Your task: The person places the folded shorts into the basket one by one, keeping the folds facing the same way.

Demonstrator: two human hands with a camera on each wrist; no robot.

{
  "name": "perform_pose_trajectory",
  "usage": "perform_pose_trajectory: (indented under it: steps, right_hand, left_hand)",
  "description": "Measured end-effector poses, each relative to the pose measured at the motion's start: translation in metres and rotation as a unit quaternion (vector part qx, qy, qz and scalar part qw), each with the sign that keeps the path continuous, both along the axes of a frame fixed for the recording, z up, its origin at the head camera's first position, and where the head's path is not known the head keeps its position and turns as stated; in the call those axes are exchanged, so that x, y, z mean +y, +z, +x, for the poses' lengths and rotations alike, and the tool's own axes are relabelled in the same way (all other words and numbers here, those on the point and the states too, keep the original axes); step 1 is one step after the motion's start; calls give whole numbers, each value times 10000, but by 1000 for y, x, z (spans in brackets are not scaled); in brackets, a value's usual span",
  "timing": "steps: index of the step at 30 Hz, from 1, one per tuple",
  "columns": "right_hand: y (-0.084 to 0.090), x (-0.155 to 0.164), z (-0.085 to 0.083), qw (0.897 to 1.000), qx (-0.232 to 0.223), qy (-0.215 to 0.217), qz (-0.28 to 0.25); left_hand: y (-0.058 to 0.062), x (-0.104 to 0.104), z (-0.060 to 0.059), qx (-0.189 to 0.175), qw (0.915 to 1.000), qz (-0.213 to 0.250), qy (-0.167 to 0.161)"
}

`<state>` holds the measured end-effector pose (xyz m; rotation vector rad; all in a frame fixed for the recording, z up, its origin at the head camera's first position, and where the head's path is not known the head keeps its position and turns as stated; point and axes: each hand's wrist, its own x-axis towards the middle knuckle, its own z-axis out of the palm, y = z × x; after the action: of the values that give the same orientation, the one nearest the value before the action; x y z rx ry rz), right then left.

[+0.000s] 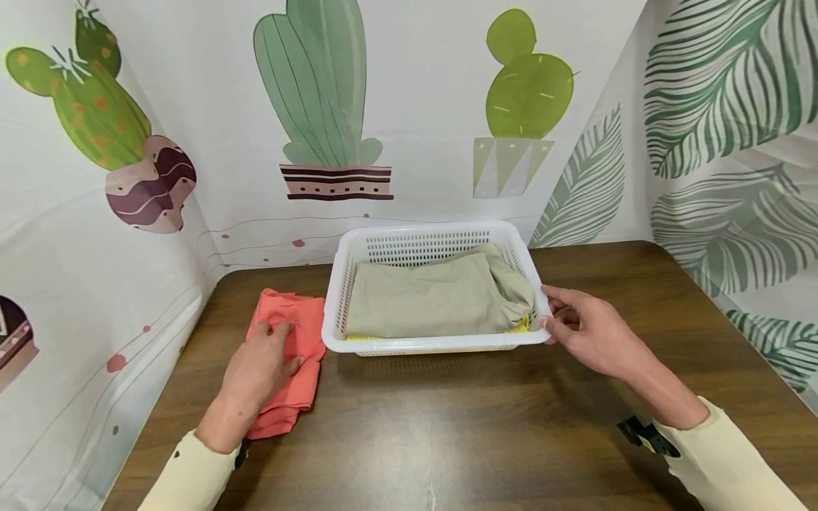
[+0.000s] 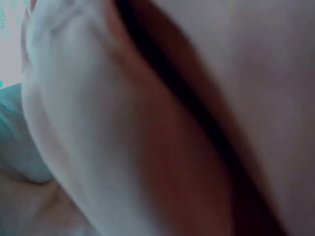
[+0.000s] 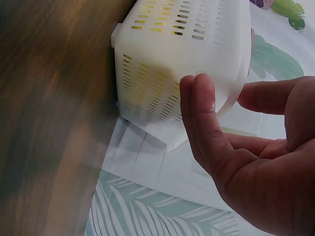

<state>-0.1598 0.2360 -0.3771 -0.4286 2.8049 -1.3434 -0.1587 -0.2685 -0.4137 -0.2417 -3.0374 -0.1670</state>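
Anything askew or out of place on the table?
Nothing damaged or spilled. The white basket sits level, beige cloth folded inside over something yellow. The coral cloth lies outside it under the left hand. Left wrist view is blurred.

The basket (image 1: 434, 245) is white plastic, smooth with a slight sheen, its walls slotted. Inside lies matt beige cloth (image 1: 434, 298) (soft, faintly creased). At the counter's left edge sits a matt coral cloth (image 1: 300, 333). The counter (image 1: 447, 426) is dark wood grain, gently glossy.
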Motion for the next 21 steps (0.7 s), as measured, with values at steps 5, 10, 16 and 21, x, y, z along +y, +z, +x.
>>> perform_pose_trajectory:
  steps: [5, 10, 16, 21]
  right_hand:
    - [0, 0, 0, 10000, 11, -2, 9]
    - [0, 0, 1, 10000, 3, -6, 39]
    - [0, 0, 1, 10000, 14, -7, 38]
    - [-1, 0, 0, 10000, 7, -3, 27]
  left_hand:
    - [0, 2, 4, -18, 10000, -9, 89]
    - [-2, 2, 6, 4, 9999, -15, 135]
    - [-2, 3, 9, 136, 9999, -3, 94]
    - [-4, 4, 11, 222, 9997, -20, 79]
